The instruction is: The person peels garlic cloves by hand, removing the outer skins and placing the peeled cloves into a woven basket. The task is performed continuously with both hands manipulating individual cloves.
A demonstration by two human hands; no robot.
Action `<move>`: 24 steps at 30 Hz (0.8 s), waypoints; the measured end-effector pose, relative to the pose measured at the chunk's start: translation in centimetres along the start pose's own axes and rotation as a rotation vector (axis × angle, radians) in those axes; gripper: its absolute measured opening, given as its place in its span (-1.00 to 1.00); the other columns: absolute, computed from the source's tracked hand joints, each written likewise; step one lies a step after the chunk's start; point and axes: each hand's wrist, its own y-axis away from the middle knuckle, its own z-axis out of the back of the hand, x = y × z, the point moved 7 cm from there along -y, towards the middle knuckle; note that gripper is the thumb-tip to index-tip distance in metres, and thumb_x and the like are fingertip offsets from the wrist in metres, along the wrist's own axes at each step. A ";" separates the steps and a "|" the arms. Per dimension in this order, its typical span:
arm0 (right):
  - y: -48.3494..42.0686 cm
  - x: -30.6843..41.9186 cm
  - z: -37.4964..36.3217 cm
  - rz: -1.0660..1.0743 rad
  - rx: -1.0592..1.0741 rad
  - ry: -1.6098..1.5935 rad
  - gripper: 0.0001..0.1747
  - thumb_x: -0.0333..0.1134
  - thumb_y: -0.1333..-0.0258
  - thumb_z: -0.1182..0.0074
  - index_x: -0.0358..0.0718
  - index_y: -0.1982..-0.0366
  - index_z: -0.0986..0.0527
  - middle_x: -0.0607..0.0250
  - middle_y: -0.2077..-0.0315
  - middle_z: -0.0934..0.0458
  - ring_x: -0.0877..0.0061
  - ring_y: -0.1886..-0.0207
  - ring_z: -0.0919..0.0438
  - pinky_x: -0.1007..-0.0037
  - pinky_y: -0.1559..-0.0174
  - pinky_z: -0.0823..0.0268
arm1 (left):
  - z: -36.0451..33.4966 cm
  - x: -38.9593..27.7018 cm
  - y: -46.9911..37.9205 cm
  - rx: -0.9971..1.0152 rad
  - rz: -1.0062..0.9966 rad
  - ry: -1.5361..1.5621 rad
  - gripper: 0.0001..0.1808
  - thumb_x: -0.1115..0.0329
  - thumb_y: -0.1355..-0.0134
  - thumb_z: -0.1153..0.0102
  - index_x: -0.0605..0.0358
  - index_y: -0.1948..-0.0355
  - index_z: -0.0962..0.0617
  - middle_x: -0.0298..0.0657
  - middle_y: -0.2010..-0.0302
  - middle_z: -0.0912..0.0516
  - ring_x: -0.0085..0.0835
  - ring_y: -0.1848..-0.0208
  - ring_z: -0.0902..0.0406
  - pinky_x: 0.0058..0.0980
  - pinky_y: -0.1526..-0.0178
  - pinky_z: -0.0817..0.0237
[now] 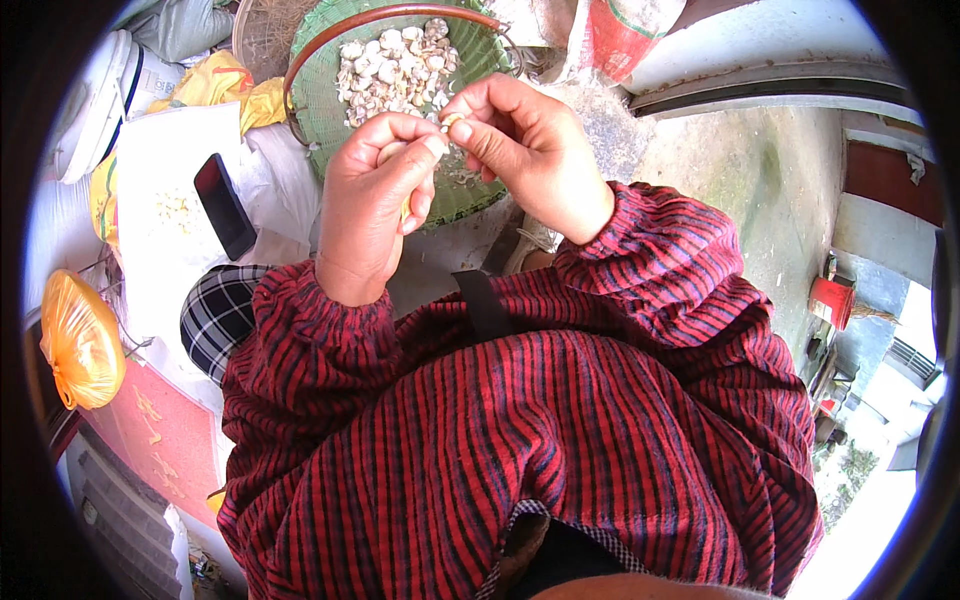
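Note:
My left hand (379, 195) and my right hand (536, 150) meet at the fingertips over the near part of a green woven basket (322, 52). Between my right thumb and forefinger is a small garlic clove (453, 119), and the left thumb and forefinger touch it or a bit of its skin. Pale pieces, apparently more cloves (388, 153), show in the curled fingers of my left hand. A heap of garlic bulbs and cloves (397, 67) lies in the basket, beneath its arched brown handle (390, 11). Loose skins are scattered near the heap.
On a white sheet (150, 255) at left lie a black smartphone (225, 206) and small pale pieces (176, 210), probably peeled cloves. An orange plastic bag (82, 341) sits farther left. A red-and-white sack (626, 41) stands behind the basket, and a red bucket (831, 302) far right.

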 end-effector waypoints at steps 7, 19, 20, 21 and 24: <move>0.5 3.4 0.1 0.498 -0.054 0.489 -0.88 -0.51 0.13 -0.10 -0.26 0.43 -0.45 0.13 0.53 -0.46 0.21 0.45 -0.48 0.37 0.45 -0.34 | 0.0 -0.2 0.2 -0.037 -0.006 -0.060 -0.94 0.43 -0.14 -0.07 0.19 0.38 -0.48 -0.45 0.69 -0.37 -0.77 0.73 -0.22 -0.78 0.72 0.05; 1.4 4.3 -0.8 0.653 0.033 0.783 -0.80 -0.47 0.22 -0.09 -0.19 0.40 -0.45 0.21 0.54 -0.36 0.26 0.49 -0.46 0.34 0.46 -0.35 | -0.5 -0.1 0.2 0.021 0.029 -0.070 -0.94 0.47 -0.11 -0.03 0.15 0.46 -0.40 -0.44 0.71 -0.34 -0.75 0.75 -0.21 -0.75 0.73 0.08; 1.4 4.4 -0.8 0.654 0.030 0.776 -0.80 -0.47 0.23 -0.09 -0.20 0.40 -0.45 0.22 0.54 -0.36 0.27 0.50 -0.46 0.35 0.46 -0.34 | -0.5 0.0 0.2 0.039 0.036 -0.032 -0.94 0.48 -0.11 -0.02 0.15 0.46 -0.39 -0.43 0.70 -0.34 -0.74 0.75 -0.21 -0.74 0.74 0.09; 1.5 4.5 -0.8 0.654 0.026 0.771 -0.79 -0.47 0.24 -0.09 -0.20 0.40 -0.45 0.22 0.55 -0.36 0.27 0.50 -0.46 0.35 0.46 -0.34 | -0.6 0.1 0.1 0.058 0.043 0.007 -0.93 0.49 -0.11 0.00 0.14 0.46 -0.39 -0.43 0.70 -0.34 -0.74 0.75 -0.20 -0.74 0.74 0.09; 1.5 4.5 -0.7 0.637 0.018 0.706 -0.80 -0.48 0.24 -0.09 -0.22 0.41 -0.45 0.22 0.55 -0.37 0.27 0.50 -0.45 0.35 0.46 -0.35 | -0.7 0.2 0.0 0.112 0.044 0.096 -0.93 0.51 -0.11 0.03 0.12 0.47 -0.37 -0.41 0.71 -0.33 -0.72 0.74 -0.21 -0.74 0.74 0.09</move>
